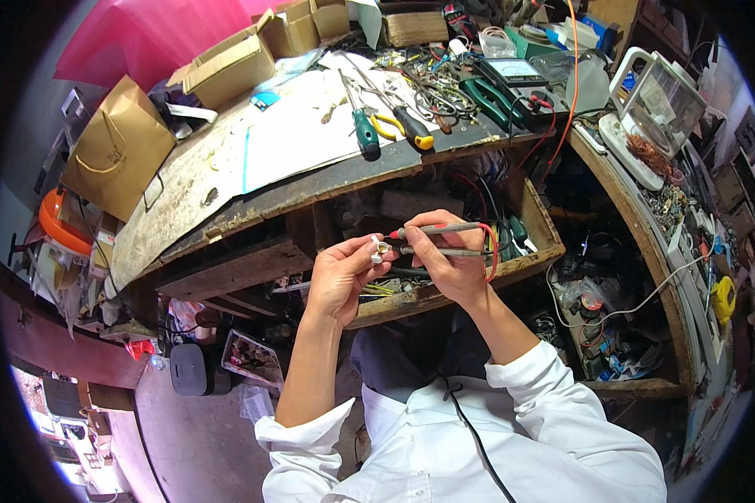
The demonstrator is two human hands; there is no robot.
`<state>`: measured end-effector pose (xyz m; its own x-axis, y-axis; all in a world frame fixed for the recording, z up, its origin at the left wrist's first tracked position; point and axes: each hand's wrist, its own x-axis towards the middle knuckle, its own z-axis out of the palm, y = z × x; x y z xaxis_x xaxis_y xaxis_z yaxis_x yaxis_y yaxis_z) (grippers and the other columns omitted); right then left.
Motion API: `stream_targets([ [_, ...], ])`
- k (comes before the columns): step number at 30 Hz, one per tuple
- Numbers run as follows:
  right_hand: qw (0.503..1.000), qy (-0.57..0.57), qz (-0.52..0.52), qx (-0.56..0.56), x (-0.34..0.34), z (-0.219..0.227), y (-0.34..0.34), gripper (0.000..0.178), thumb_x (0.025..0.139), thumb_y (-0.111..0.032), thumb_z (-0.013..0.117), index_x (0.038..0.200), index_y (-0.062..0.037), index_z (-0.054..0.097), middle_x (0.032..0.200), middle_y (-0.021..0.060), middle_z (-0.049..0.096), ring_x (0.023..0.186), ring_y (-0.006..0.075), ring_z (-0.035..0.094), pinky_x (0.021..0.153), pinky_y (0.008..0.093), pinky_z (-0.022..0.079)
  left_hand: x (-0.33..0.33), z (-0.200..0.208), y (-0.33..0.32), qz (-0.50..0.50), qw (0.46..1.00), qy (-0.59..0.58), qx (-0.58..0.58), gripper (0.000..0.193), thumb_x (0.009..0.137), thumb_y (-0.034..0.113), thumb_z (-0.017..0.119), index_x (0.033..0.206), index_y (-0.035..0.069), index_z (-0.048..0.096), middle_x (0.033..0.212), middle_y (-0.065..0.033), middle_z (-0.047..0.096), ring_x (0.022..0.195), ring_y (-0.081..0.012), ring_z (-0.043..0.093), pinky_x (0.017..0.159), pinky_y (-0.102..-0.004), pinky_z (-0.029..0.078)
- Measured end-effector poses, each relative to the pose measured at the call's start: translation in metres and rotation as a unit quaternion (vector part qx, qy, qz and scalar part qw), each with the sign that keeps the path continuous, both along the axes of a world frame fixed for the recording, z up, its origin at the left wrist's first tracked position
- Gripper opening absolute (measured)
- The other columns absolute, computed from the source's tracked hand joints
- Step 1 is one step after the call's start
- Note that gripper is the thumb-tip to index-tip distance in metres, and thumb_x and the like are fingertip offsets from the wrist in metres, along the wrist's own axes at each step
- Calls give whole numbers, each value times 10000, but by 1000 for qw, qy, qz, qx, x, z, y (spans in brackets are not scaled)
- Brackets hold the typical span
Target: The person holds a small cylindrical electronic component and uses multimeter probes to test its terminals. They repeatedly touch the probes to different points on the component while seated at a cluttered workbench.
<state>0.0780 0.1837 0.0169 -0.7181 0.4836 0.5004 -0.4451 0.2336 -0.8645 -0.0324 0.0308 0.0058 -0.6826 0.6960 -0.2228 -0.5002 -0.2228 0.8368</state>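
Note:
Between the thumb and fingers of my left hand [342, 275] is a small white part with a brass-coloured round middle [382, 248]. My right hand [449, 267] grips two multimeter probes [453, 227] together, somewhat like chopsticks, one above the other. Their tips point left and reach the small part; whether both touch it is too small to tell. A red lead [493, 256] loops from the probes on the right side. Both hands are above an open wooden drawer [538, 220] full of tools and odds and ends.
On the bench lie a green-handled screwdriver [366, 132], a yellow-and-black screwdriver [415, 130], yellow-handled pliers [387, 126] and an analog multimeter [514, 72]. A paper bag [117, 155] stands at the left. An orange cable [572, 92] crosses the right side. Cluttered shelving [675, 277] curves along the right.

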Motion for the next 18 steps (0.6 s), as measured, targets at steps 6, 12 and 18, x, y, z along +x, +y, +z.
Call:
stream_targets([
  [6, 1000, -7, 3, -2, 0, 1, 1, 114, 945, -86, 682, 979, 22, 692, 858, 63, 707, 663, 83, 661, 531, 222, 533, 0, 0, 0, 0, 1000, 0, 0, 259, 968, 85, 648, 1166, -83, 645, 1029, -164, 713, 907, -215, 733, 782, -290, 633],
  [12, 1000, -3, -1, 6, 0, 2, 0, 102, 941, -69, 676, 976, 25, 690, 846, 64, 707, 653, 81, 658, 526, 223, 528, 0, 0, 0, 1, 1000, -3, -1, 259, 967, 81, 649, 1167, -84, 645, 1037, -159, 711, 907, -214, 732, 786, -291, 632],
  [18, 1000, -4, 5, 6, 0, 1, 1, 107, 942, -77, 678, 974, 25, 688, 832, 57, 702, 645, 78, 653, 520, 225, 522, 0, -1, 0, 0, 1000, -2, 3, 253, 965, 77, 651, 1161, -82, 649, 1042, -160, 711, 907, -212, 731, 786, -290, 631],
])
